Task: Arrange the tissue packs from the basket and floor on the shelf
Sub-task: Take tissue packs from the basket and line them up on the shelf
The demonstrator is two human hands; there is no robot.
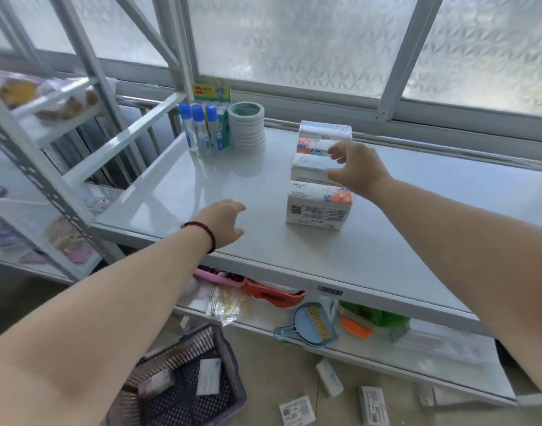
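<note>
Three tissue packs stand in a row on the white shelf top (202, 192): a near pack (317, 204), a middle pack (309, 169) and a far pack (322, 138). My right hand (354, 169) is at the middle pack's right side, thumb and fingers curled around its edge. My left hand (225, 224) hovers over the shelf's front left, fingers apart and empty. A purple basket (229, 382) on the floor holds two packs (208, 376). Three more packs (372, 405) lie on the floor to its right.
Blue-capped bottles (199, 130) and a stack of tape rolls (246, 126) stand at the back left of the shelf. A lower shelf holds a blue dustpan with brush (309, 325), orange and green items. A second metal rack (48, 167) stands at the left.
</note>
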